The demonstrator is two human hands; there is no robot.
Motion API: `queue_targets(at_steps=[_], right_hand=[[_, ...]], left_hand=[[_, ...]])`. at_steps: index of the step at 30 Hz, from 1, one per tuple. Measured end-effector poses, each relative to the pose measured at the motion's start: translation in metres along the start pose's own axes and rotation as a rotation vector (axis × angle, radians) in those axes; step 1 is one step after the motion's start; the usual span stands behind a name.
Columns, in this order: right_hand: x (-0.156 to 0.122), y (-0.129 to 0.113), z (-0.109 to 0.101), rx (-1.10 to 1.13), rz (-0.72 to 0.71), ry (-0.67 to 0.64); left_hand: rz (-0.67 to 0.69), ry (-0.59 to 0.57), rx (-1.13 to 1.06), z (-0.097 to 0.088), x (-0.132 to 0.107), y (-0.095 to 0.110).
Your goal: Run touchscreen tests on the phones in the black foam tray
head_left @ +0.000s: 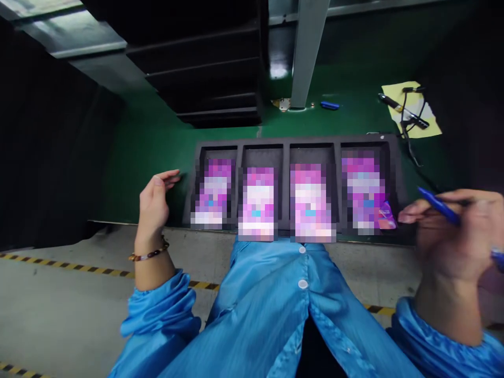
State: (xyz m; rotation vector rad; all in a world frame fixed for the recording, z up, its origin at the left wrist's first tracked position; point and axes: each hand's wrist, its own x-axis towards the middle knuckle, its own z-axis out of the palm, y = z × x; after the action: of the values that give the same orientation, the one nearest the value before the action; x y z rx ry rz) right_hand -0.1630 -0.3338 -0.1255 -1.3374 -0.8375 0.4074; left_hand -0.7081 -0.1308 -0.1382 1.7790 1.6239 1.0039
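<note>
A: What have we got in our right hand (457,239)?
B: A blue pen (439,205). Our fingers are closed around it, one end pointing out over the green table (137,157), just off the tray's right end. The hand is a bit blurred.
A: And our left hand (155,202)?
B: Nothing in it. The fingers are loosely bent, thumb close to them, near the tray's left end but apart from it.
A: So the black tray (286,184) sits between our hands?
B: Yes, along the table's near edge. Its four slots hold four phones (258,202), one apiece, screens lit pink and purple. They're pixelated, so we can't read them. Our right fingertips come near the rightmost one; we can't tell if they touch.
A: What lies farther out?
B: Behind the tray, a small blue cap (329,105) by the foot of a metal post (309,52). To the right, a black pen (403,110) and a cable (407,142) on yellow paper (432,122).
</note>
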Motion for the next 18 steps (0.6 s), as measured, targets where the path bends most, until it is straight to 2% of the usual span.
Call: queue_targets(at_steps=[2,4,7,10,18], right_hand=[[-0.016,-0.003,0.000,-0.044,0.074,-0.044],[-0.026,-0.008,0.000,-0.147,0.129,-0.006],[-0.031,-0.014,0.002,-0.225,0.118,-0.026],[-0.033,-0.019,0.006,-0.289,0.105,-0.085],[-0.037,-0.025,0.006,-0.436,0.143,-0.143]], left_hand=[[-0.003,0.012,-0.029,0.010,0.002,-0.005],[0.019,0.045,-0.022,0.018,0.002,-0.004],[0.037,0.079,-0.035,0.026,0.002,0.001],[0.045,0.094,-0.059,0.029,0.000,0.001],[0.039,0.119,-0.062,0.030,-0.002,-0.004]])
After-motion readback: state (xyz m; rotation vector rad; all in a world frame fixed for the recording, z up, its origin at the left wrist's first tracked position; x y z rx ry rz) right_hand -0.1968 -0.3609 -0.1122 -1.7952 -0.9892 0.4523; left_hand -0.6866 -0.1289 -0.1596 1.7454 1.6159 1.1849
